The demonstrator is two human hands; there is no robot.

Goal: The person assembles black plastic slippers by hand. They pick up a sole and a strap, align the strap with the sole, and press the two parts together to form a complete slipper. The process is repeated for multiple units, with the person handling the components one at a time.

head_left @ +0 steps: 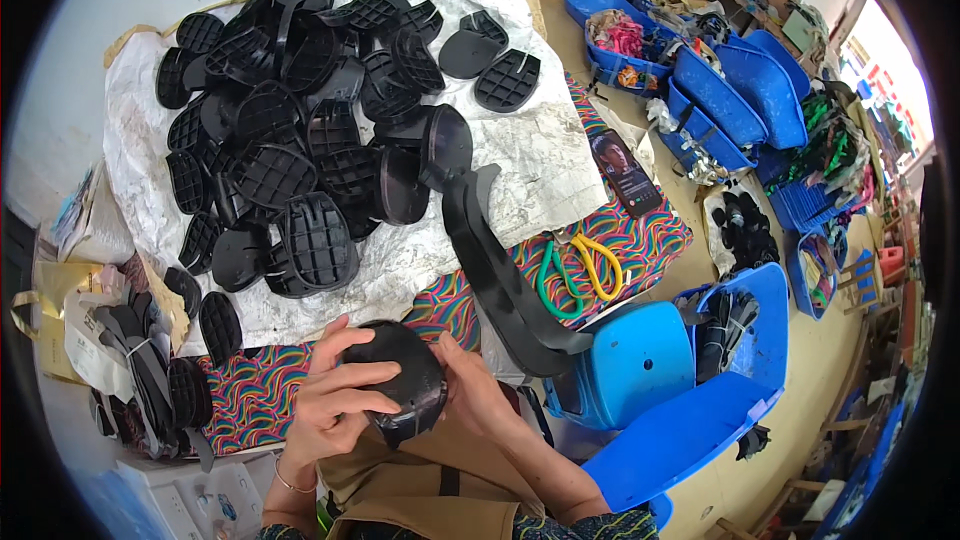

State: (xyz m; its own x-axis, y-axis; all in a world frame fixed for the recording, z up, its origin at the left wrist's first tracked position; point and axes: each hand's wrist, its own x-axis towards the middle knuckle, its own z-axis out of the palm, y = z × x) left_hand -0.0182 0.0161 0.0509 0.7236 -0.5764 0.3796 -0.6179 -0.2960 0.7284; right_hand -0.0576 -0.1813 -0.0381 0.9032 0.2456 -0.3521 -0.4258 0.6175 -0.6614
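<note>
Both hands, left hand [335,400] and right hand [470,390], clasping smooth, rounded black, probably plastic, heel piece [400,380]

pile: black ribbed sole pieces [300,130] heaped on crumpled white sheet [540,160], above the hands
cloth: multicolour wavy-pattern cloth [640,240] under the sheet, reaching down beside the hands
scissors: green-handled scissors [555,280] and yellow-handled scissors [600,265] side by side on the cloth, up-right of the hands
phone: dark phone [625,175] on the cloth, further up-right
stool: blue plastic stool [640,360] right of the hands
bins: blue bins [740,90] of scraps, far upper right
</note>
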